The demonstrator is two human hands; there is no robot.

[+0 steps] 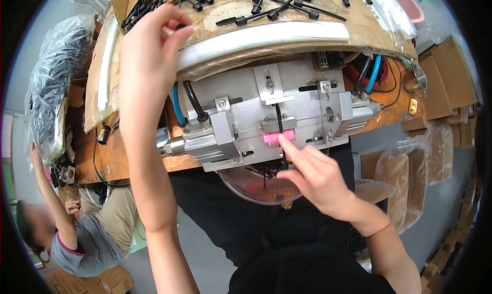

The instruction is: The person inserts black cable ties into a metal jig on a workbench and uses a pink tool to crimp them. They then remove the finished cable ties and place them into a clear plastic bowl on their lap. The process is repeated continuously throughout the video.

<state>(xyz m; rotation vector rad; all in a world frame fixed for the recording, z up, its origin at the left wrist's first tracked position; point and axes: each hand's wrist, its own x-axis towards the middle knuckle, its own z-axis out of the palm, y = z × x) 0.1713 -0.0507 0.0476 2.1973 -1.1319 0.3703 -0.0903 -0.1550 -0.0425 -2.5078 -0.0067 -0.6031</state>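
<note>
The left hand (152, 45) pinches a black piece (180, 26); the right hand (319, 178), half open, touches the pink block (271, 138).

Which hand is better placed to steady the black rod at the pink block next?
Probably the right hand: its index fingertip is at the pink block, by the black rod. The left hand is farther off, by the loose black rods on the cardboard.
</note>
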